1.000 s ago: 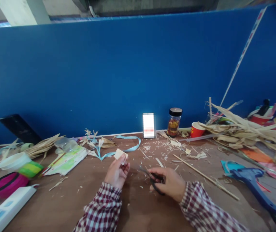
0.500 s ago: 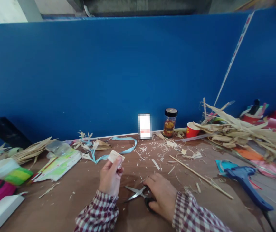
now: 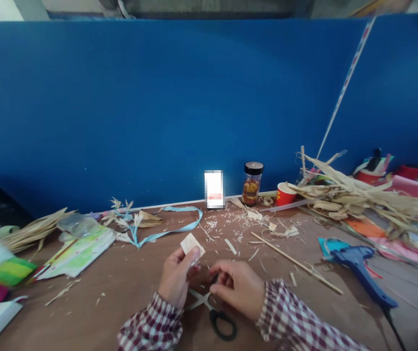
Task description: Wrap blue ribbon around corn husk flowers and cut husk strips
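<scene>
My left hand (image 3: pixel 176 278) pinches a small, pale, square piece of husk (image 3: pixel 191 247) between thumb and fingers, raised above the tabletop. Just to its right, my right hand (image 3: pixel 238 286) hovers over a pair of scissors (image 3: pixel 223 325). Its fingers are loosely curled, thumb and forefinger apart, and I see nothing held in them. The scissors have spread blades and black handles. One handle loop shows in full below the hand; the other is mostly hidden behind the fingers.
Husk scraps litter the brown table (image 3: pixel 128 287). A thin stick (image 3: pixel 296 263) and a blue glue gun (image 3: pixel 364 275) lie right. Behind are a lidded jar (image 3: pixel 251 185), red paper cup (image 3: pixel 285 195) and husk pile (image 3: pixel 344 195). Blue ribbon (image 3: pixel 185 228) curls left of centre.
My right hand has come off the near scissor loop, its thumb now clear. My left hand has moved right with the husk piece, closer to the right hand. The view has shifted slightly.
</scene>
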{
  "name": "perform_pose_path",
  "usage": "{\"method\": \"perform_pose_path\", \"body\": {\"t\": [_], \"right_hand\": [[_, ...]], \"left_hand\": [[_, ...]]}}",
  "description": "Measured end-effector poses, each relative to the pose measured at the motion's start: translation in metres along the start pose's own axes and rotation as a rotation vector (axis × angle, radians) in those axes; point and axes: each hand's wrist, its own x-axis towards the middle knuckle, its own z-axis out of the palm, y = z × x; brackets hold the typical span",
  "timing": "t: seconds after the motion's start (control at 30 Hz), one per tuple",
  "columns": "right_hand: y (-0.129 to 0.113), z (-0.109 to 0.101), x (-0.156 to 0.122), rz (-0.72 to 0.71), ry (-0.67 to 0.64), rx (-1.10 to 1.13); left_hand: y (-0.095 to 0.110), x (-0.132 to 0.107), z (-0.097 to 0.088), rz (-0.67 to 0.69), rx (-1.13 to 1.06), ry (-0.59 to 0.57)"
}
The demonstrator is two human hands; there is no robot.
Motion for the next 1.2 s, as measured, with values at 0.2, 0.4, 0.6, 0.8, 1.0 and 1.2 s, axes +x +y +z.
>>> {"method": "perform_pose_path", "body": {"t": [0.2, 0.4, 0.6, 0.8, 1.0, 1.2], "right_hand": [[-0.005, 0.004, 0.005, -0.017, 0.350, 0.115], [0.003, 0.006, 0.008, -0.001, 0.349, 0.176], [0.006, 0.002, 0.013, 0.037, 0.229, 0.439], [0.015, -0.003, 0.018, 0.138, 0.162, 0.535], [0.028, -0.014, 0.022, 0.119, 0.263, 0.302], [0.047, -0.039, 0.024, 0.120, 0.468, -0.259]], "left_hand": [[-0.012, -0.008, 0.004, 0.003, 0.260, -0.238], [-0.017, -0.006, 0.000, 0.031, 0.355, -0.248], [-0.021, 0.000, -0.005, 0.058, 0.405, -0.237], [-0.019, 0.000, -0.004, 0.031, 0.446, -0.177], [-0.014, 0.000, -0.002, 0.019, 0.408, -0.148], [-0.017, 0.006, -0.008, 0.058, 0.376, -0.109]]}}
